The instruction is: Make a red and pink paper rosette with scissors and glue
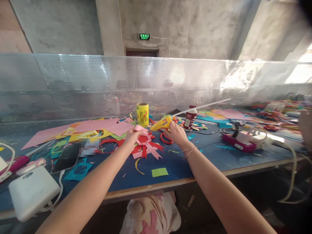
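Note:
My right hand [175, 132] is wrapped round a yellow hot glue gun [161, 123], a long white glue stick [202, 106] jutting from its back. The gun's nozzle points left, close to a pink and red paper rosette [145, 140] with notched ribbon tails. My left hand [133, 136] pinches the rosette's pink upper edge between closed fingers. Just behind the rosette stands a yellow cylinder [142, 114]. Red-handled scissors [166, 138] lie under my right hand, their blades hidden.
Pink paper sheets [80, 128] and coloured scraps spread across the blue table [180, 167]. A dark bottle [190, 118] stands right of centre. A phone [67, 157], a white charger [34, 191] and a magenta power strip [239, 142] with cables flank my arms. A perforated metal screen [97, 84] runs behind.

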A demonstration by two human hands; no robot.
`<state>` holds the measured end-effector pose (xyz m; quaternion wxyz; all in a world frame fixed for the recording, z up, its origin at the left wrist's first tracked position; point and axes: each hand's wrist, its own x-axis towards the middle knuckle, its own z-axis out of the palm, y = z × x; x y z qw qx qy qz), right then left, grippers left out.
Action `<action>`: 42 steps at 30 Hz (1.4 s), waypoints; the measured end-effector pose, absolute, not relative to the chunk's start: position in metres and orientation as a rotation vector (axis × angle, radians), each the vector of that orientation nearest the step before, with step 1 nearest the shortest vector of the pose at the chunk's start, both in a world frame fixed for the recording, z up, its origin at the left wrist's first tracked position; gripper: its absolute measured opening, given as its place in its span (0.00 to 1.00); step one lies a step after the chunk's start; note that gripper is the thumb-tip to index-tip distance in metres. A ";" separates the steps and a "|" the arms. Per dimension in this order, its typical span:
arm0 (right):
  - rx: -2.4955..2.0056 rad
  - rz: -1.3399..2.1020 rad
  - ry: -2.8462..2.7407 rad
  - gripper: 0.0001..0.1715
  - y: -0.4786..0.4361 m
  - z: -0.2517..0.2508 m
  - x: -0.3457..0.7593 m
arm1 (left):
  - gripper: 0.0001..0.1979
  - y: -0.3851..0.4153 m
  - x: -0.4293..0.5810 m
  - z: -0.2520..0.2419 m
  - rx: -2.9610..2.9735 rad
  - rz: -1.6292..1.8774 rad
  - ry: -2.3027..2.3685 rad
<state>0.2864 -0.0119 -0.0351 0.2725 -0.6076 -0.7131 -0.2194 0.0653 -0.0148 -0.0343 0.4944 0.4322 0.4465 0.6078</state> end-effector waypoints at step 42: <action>-0.794 1.100 -1.813 0.17 0.030 -0.007 0.175 | 0.10 0.018 0.020 -0.035 1.614 1.395 1.016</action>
